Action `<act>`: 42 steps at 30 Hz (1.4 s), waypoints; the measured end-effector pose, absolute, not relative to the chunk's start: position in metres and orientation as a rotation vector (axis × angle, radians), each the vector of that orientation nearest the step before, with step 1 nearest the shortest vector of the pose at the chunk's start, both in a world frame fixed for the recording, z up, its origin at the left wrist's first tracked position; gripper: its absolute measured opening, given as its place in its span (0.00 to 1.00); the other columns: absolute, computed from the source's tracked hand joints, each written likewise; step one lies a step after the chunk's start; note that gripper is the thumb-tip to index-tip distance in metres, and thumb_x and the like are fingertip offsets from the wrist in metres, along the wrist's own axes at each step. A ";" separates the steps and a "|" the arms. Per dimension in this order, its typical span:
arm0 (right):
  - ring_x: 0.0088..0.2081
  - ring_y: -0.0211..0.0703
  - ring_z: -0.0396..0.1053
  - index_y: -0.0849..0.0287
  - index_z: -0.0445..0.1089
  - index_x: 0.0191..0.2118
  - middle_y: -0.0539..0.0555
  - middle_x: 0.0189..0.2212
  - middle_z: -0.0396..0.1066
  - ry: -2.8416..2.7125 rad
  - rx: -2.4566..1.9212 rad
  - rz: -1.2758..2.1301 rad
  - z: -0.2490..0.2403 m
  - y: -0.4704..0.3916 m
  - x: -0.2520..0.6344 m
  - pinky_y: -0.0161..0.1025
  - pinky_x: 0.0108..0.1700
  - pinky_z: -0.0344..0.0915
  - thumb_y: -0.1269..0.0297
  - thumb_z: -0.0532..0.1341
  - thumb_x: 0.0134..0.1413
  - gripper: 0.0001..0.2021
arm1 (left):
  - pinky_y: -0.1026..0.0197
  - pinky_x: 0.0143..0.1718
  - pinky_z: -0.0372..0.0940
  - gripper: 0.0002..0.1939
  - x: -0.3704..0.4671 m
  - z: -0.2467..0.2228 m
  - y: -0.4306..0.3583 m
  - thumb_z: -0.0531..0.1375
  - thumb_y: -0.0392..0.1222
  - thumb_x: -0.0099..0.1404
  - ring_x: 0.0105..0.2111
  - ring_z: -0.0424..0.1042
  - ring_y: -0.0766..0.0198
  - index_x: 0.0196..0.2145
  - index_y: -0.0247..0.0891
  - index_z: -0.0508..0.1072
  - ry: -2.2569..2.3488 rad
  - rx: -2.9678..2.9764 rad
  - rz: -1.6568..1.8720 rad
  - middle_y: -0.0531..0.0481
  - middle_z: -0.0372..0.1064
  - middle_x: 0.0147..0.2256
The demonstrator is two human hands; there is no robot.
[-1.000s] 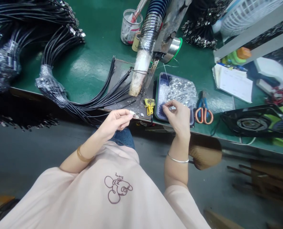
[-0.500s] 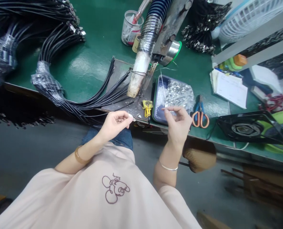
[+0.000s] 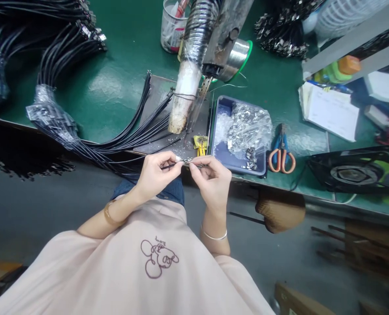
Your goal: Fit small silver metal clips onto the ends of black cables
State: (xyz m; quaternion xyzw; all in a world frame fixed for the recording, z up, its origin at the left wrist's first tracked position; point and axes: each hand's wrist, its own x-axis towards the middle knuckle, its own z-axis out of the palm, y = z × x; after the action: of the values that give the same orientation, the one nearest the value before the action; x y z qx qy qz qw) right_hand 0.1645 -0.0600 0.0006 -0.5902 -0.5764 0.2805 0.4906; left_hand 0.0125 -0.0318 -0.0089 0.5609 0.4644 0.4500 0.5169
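Observation:
My left hand (image 3: 158, 175) is closed in a pinch on a black cable (image 3: 168, 166) in front of the table's near edge. Meeting it fingertip to fingertip, my right hand (image 3: 214, 177) pinches something small, mostly hidden by the fingers. A small shiny metal piece (image 3: 187, 160) shows between the two hands. Just beyond them lies a yellow clip (image 3: 200, 146). Several black cables (image 3: 125, 142) fan over the dark board (image 3: 153, 94) to the left. A blue tray (image 3: 238, 166) to the right holds a clear bag (image 3: 248, 127) of small metal connectors.
Over the board hang a soldering iron (image 3: 201, 98) and a taped hose (image 3: 183, 94). Behind them stand a solder spool (image 3: 235, 61) and a plastic cup (image 3: 170, 33). Orange-handled pliers (image 3: 281, 153), a black fan (image 3: 355, 173) and papers (image 3: 332, 111) lie rightward. Bundled cables (image 3: 55, 109) lie left.
My right hand has moved left from the tray's front edge to meet my left hand. My left hand has stayed nearly in place. The view has shifted slightly.

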 end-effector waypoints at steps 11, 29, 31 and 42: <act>0.18 0.27 0.50 0.58 0.73 0.29 0.48 0.29 0.76 -1.438 -1.437 0.665 0.000 -0.060 0.162 0.32 0.20 0.47 0.69 0.64 0.55 0.04 | 0.71 0.21 0.58 0.08 0.011 -0.015 -0.030 0.60 0.39 0.59 0.21 0.61 0.72 0.24 0.35 0.70 1.087 1.445 1.087 0.55 0.65 0.21; 0.18 0.30 0.55 0.57 0.75 0.35 0.46 0.25 0.73 -1.665 -1.476 0.285 0.004 -0.064 0.168 0.33 0.23 0.56 0.65 0.65 0.60 0.03 | 0.72 0.20 0.55 0.07 0.007 -0.016 -0.033 0.59 0.31 0.61 0.21 0.63 0.73 0.26 0.36 0.71 1.040 1.704 1.150 0.56 0.66 0.23; 0.18 0.31 0.53 0.56 0.75 0.35 0.45 0.24 0.71 -1.617 -1.492 0.373 0.005 -0.061 0.171 0.34 0.23 0.55 0.64 0.65 0.60 0.04 | 0.71 0.21 0.56 0.07 0.005 -0.014 -0.033 0.60 0.32 0.62 0.21 0.62 0.72 0.26 0.35 0.72 1.026 1.713 1.145 0.55 0.66 0.23; 0.17 0.31 0.55 0.55 0.69 0.30 0.43 0.17 0.60 -1.525 -1.469 0.311 0.004 -0.057 0.168 0.33 0.21 0.53 0.59 0.63 0.61 0.10 | 0.64 0.32 0.71 0.07 0.006 -0.019 -0.033 0.63 0.38 0.66 0.28 0.76 0.64 0.35 0.34 0.82 0.964 1.593 1.208 0.44 0.81 0.32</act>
State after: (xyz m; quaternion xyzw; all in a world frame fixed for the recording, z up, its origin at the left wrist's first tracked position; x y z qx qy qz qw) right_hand 0.1680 -0.0567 0.0039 -0.6020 -0.6252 0.1276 0.4801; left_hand 0.0056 -0.0333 -0.0191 0.6429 0.3890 0.4874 0.4449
